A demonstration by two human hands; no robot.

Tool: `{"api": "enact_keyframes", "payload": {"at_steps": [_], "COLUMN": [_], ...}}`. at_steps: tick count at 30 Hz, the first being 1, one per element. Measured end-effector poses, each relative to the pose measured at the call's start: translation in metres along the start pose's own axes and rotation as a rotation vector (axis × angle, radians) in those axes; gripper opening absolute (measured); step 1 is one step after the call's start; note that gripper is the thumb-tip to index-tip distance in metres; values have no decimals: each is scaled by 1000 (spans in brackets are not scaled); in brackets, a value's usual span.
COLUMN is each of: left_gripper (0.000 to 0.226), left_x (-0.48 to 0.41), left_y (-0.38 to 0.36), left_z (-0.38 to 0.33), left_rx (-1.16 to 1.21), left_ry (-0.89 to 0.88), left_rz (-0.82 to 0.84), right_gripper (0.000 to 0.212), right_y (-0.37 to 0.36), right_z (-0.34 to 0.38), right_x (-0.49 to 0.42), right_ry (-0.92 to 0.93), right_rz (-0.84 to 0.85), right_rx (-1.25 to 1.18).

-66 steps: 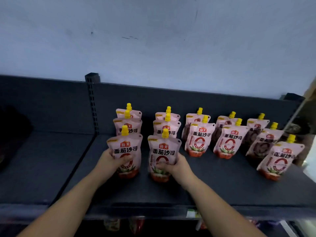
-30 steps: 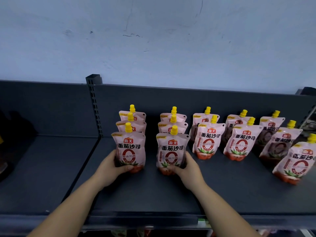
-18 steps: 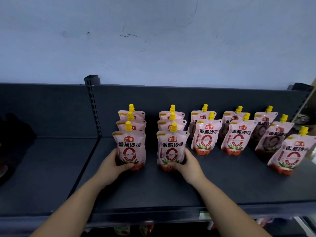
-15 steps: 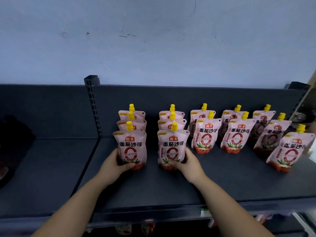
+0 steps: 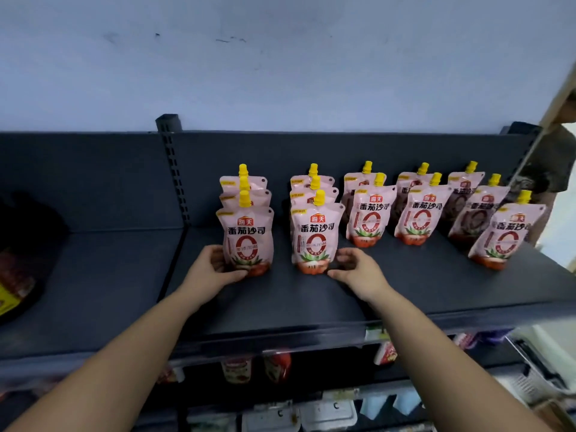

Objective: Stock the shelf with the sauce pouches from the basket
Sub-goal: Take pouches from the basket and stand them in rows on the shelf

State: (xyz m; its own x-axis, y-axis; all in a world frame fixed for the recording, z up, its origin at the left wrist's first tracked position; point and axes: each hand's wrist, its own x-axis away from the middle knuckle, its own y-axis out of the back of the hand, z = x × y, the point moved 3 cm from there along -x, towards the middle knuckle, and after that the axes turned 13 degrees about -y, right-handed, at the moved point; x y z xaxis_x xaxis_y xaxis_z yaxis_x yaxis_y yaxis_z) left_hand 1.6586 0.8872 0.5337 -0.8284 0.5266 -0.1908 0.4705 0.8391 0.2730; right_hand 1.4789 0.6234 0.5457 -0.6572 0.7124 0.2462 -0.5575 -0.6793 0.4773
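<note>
You face pale bluish wall [image 5: 311, 73], faintly scuffed, across upper frame. Below it, dark grey back panel [image 5: 93, 182]; slotted upright post [image 5: 173, 169] left of centre. Bright patch [image 5: 568, 241] at right edge. Dim lower tier [image 5: 327, 413] along bottom.

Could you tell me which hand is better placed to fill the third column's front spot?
Probably the right hand: it lies beside that bare spot, holding nothing; the left hand grips the leftmost front pouch.

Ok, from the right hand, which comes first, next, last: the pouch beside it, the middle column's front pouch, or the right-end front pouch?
1. The pouch beside it, just left of the right hand.
2. The middle column's front pouch, behind and slightly right.
3. The right-end front pouch, far along the shelf.
</note>
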Motion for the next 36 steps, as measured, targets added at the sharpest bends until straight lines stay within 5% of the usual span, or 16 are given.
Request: {"api": "enact_keyframes", "payload": {"at_steps": [5,8,11,16,20,26,36], "left_gripper": [65,67,73,76,72,76,76], "left_x": [41,74,114,186,256,358,515], "left_y": [20,33,43,78,127,216,382], "left_z": [-14,-31,-53,-80,-77,-64,-35], "left_rx": [-189,-529,-891,-1162,-1200,-1183,-1148], "left_ry": [47,25,14,125,296,523,689], "left_rz": [-56,-52,87,172,109,-12,-197], "right_gripper": [58,57,59,62,51,63,56], "right_y": [9,-8,-31,-90,-149,-248,-419], "right_z": [14,32,55,84,99,123,161], "right_x": [33,63,99,165,213,302,458], "right_ry": [18,179,432,731,898,1078,1339], "right_rz": [-90,-45,113,433,489,626,733], "right_rx": [506,785,940,1108,1168,1190,1124]}}
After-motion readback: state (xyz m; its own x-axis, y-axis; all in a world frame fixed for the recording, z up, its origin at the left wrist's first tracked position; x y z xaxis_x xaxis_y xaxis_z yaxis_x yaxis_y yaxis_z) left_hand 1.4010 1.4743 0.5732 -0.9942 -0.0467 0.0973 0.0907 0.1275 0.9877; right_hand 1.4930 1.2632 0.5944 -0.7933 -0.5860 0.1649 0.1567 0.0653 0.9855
